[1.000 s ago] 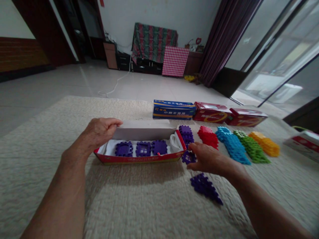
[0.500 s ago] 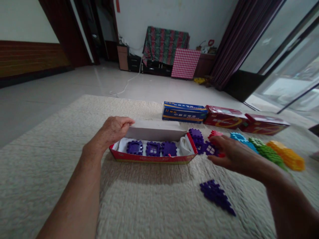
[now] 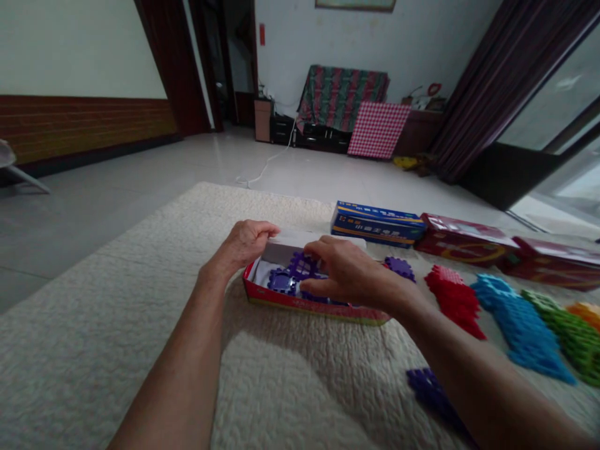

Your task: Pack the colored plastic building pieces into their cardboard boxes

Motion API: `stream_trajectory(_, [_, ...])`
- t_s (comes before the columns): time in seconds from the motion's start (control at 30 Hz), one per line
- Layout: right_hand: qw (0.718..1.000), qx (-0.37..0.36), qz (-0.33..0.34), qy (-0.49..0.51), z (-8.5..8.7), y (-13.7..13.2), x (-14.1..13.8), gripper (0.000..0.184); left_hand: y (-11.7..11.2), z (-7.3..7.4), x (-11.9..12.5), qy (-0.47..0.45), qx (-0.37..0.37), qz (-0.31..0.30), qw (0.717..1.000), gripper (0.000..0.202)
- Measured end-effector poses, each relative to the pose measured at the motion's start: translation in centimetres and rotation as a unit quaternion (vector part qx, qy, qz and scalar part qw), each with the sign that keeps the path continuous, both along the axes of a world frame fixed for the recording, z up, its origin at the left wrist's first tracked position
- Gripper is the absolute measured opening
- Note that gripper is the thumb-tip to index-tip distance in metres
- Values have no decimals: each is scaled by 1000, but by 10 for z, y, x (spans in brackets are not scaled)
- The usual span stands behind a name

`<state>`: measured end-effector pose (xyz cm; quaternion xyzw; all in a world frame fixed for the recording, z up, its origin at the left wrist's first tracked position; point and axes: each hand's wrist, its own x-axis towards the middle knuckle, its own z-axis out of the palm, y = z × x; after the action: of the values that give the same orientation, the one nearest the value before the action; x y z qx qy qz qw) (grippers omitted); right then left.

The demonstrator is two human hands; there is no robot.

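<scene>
An open red cardboard box (image 3: 281, 303) with a white inside sits on the quilted cover. My left hand (image 3: 247, 245) pinches the left end of its raised white flap (image 3: 295, 238). Over the box, my right hand (image 3: 344, 270) grips a purple building block (image 3: 302, 264) with a window pattern, between thumb and fingers. Another purple block (image 3: 280, 281) lies at the left inside the box; my right hand partly hides the others there. One more purple block (image 3: 400, 267) shows just beyond the box's right end. Purple pieces (image 3: 429, 389) lie at the front, partly behind my right forearm.
Behind the box stand a blue box (image 3: 379, 226) and two dark red boxes (image 3: 469, 242). To the right lie stacks of red (image 3: 452, 300), blue (image 3: 520, 325), green (image 3: 569, 340) and orange (image 3: 588, 312) blocks. A white cord (image 3: 269, 164) runs over the floor.
My right hand has moved left from the purple blocks beside the box to above it, bringing a windowed purple block. My left hand stays on the flap. The view has turned left.
</scene>
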<state>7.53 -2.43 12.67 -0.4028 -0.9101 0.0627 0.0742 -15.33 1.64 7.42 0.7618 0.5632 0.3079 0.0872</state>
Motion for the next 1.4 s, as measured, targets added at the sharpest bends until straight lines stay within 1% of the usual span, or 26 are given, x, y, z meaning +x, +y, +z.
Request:
stream_trajectory(0.1, [999,-16,26,-20,-9,4,-21,33,0,0,2,-3,-4,9,1000,37])
stream_trajectory(0.17, [999,-23,42,-25,-13,6,-28,32,0,2,3,3,-10,11,1000,37])
stream_trajectory(0.23, [998,-12,54,-29,-16,9,-31,32,-1,3,4,7,-13,11,1000,36])
stream_trajectory(0.37, [996,16,73,-37,-22,15,-35,35,-2,4,5,12,-16,13,1000,36])
stream_trajectory(0.47, [997,17,72,-35,-26,16,-37,38,-2,4,5,22,-11,6,1000,37])
stream_trajectory(0.53, [998,14,61,-24,-26,15,-35,38,-3,4,5,25,-11,4,1000,38])
stream_trajectory(0.6, [999,13,49,0,-22,14,-28,35,-3,4,6,28,-12,8,1000,38])
stream_trajectory(0.67, [998,26,32,43,-15,11,-15,27,-3,4,6,33,-14,12,999,39])
stream_trajectory(0.73, [993,52,17,104,-8,7,4,18,-2,4,6,39,-17,11,999,39])
stream_trajectory(0.8, [983,87,-2,161,-3,1,31,14,-2,4,6,45,-14,9,999,39])
stream_trajectory(0.87, [974,118,-42,190,-3,-5,61,14,-1,3,6,48,-12,9,999,39])
stream_trajectory(0.97, [963,139,-130,191,-13,-15,111,15,0,1,6,45,-16,9,999,39])
stream_trajectory(1.07, [958,139,-196,157,-34,-23,154,17,1,0,5,43,-18,18,999,40])
stream_trajectory(1.13, [958,137,-220,120,-48,-25,174,17,2,0,5,47,-28,26,998,40])
stream_trajectory(1.23, [963,130,-229,50,-62,-26,185,22,2,1,6,56,-45,35,997,40])
stream_trajectory(1.3, [966,117,-232,18,-66,-26,182,28,1,2,7,63,-51,44,996,41])
stream_trajectory(1.4, [963,93,-251,-1,-67,-27,174,32,0,3,8,75,-54,55,994,42])
